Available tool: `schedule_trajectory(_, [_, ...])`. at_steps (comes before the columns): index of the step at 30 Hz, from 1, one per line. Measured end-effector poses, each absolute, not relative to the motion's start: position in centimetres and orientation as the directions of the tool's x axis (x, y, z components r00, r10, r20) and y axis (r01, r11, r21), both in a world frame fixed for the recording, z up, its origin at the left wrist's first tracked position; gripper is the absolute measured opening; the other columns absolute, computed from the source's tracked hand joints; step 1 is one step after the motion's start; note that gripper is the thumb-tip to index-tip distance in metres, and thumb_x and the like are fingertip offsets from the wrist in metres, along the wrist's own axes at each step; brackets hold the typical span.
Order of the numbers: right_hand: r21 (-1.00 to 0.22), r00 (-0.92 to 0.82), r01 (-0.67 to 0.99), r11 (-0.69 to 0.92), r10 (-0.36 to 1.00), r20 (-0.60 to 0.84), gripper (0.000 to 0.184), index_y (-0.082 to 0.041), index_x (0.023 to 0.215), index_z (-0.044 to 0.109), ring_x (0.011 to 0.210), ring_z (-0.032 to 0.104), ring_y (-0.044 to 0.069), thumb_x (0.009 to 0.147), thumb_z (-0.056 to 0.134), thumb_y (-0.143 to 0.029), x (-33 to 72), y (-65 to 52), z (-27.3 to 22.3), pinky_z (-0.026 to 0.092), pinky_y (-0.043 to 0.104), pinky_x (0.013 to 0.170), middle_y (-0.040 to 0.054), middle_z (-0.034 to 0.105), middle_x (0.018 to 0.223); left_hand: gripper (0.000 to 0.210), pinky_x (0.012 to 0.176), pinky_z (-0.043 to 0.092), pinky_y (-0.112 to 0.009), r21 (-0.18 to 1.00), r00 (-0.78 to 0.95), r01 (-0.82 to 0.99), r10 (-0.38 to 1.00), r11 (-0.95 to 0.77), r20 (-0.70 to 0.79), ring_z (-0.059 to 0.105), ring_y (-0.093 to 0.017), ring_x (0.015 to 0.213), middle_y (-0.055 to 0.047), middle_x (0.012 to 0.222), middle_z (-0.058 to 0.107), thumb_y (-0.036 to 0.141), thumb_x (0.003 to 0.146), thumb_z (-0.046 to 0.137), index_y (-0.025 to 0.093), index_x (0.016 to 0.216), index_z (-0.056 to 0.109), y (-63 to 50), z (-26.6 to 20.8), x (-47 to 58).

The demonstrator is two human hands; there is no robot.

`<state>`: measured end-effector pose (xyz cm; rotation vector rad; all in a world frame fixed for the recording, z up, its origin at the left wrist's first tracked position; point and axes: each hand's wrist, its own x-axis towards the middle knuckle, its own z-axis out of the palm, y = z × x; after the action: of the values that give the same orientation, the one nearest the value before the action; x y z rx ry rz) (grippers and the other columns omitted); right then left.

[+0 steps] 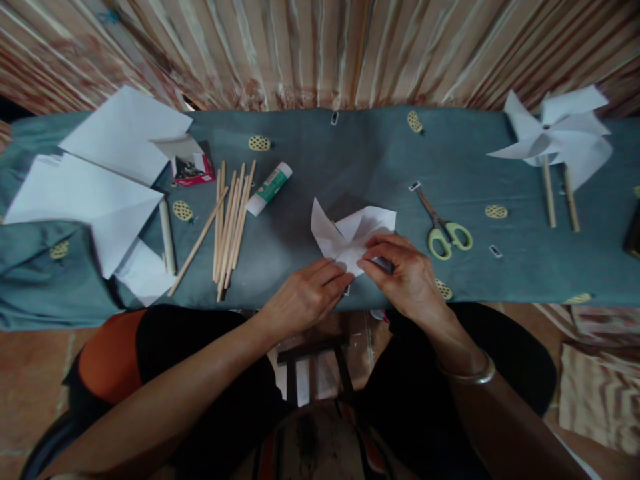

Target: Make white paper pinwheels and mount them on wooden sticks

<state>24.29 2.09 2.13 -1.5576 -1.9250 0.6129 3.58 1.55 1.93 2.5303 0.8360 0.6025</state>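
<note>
White paper folded into a pinwheel (344, 244) lies by the near edge of the surface (360, 160), about midway along. It spreads just beyond the fingers of the left hand (306, 293), which hold its near edge, and leftward of those of the right hand (407, 270), pinching a corner. Both hands touch it, neither clearly nearer. One blade points to the far edge; no long axis stands out.

From the folded paper (356, 235), passage is possible toward twelve o'clock; at three o'clock the scissors (440, 222) lie in the way, at ten the glue stick (270, 189).
</note>
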Motion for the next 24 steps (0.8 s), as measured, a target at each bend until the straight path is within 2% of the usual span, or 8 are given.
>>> schedule_trajectory(24, [-0.620,-0.194,0.737,0.269,0.963,0.188,0.012,-0.022,0.080,0.068,0.099,0.063,0.026,0.088,0.061,-0.027,23.75,2.14,2.13,0.048,0.044,0.093,0.0081,0.069,0.102,0.023,0.077,0.059,-0.033,0.526,0.702,0.469,0.661,-0.709,0.266,0.064,-0.018,0.091,-0.010,0.098,0.067,0.015,0.096,0.046,0.009,0.113,0.061,1.41,1.88,3.80])
